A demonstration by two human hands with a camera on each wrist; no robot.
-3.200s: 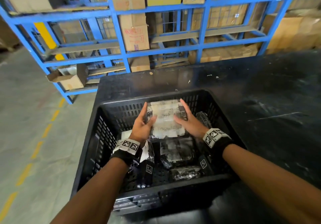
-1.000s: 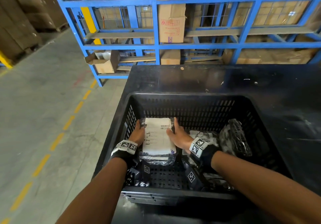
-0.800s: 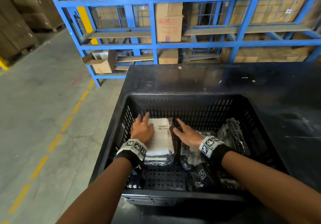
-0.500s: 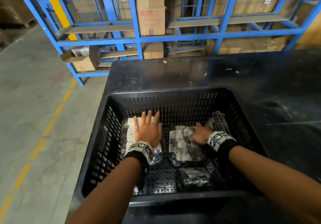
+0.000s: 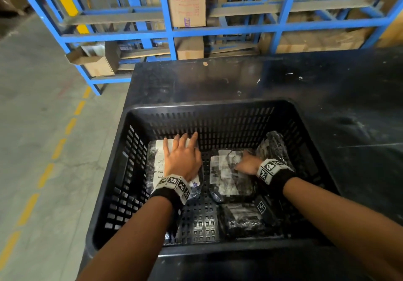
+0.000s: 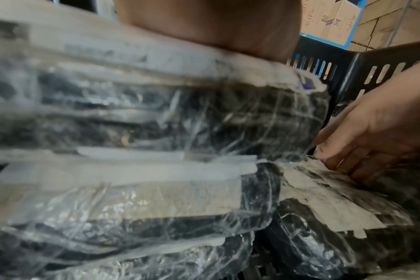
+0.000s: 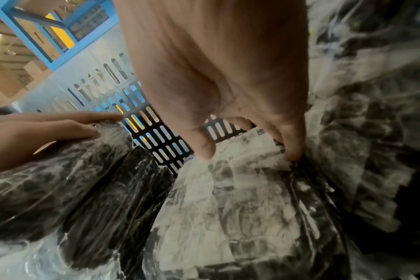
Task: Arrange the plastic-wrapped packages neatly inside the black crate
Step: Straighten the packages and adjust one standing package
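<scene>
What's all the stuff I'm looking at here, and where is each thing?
crate: one, black, slotted walls, on the table
table: one, black and scuffed, under the crate
stack of packages: at least two, clear wrap with white labels, far left of the crate
flat package: one, dark with a white label, middle of the crate
leaning package: one, dark, against the right wall
near package: one, dark, front of the crate floor
shelving: blue frames holding brown cardboard boxes, behind the table
floor: grey with a dashed yellow line, left
left hand: flat on the stack
right hand: pinching the flat package's edge
</scene>
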